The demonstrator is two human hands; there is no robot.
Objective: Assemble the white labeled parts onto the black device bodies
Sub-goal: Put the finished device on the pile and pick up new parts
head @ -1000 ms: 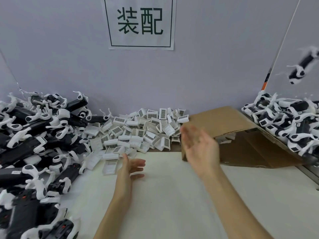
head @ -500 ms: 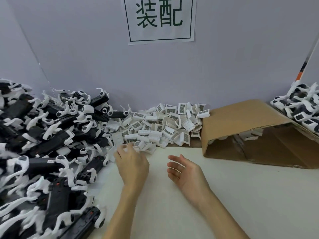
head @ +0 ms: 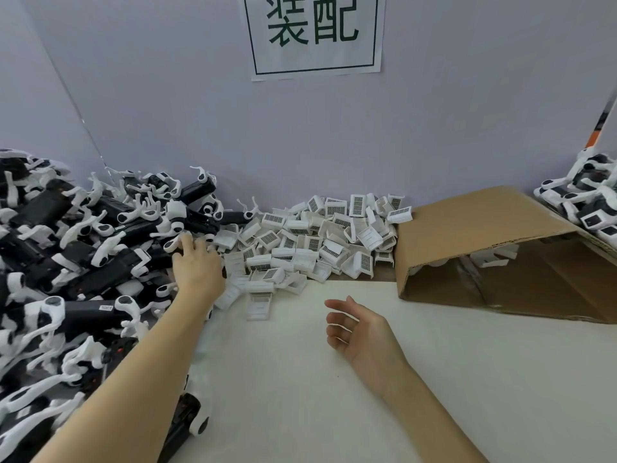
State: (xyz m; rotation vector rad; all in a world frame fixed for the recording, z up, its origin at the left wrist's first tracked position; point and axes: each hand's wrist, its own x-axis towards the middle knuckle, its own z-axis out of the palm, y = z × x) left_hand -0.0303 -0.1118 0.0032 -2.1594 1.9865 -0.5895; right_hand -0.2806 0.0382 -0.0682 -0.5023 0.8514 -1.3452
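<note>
A big heap of black device bodies (head: pixel 66 262) with white arms fills the left of the table. Against the back wall lies a pile of white labeled parts (head: pixel 310 242) with barcode stickers. My left hand (head: pixel 197 265) reaches into the right edge of the black heap, fingers stretched forward and touching a body; I cannot see anything held in it. My right hand (head: pixel 360 332) hovers over the white tabletop, palm turned left, fingers loosely curled and empty.
A brown cardboard box (head: pixel 494 248) lies on its side at the right, opening toward me, with a few white parts inside. Assembled devices (head: pixel 581 202) are stacked at the far right. A paper sign (head: pixel 314 35) hangs on the wall. White tabletop (head: pixel 367 412) lies in front.
My left hand has moved forward and left from the white parts into the black heap. My right hand dropped back from near the box toward the table's middle. The view shifted left.
</note>
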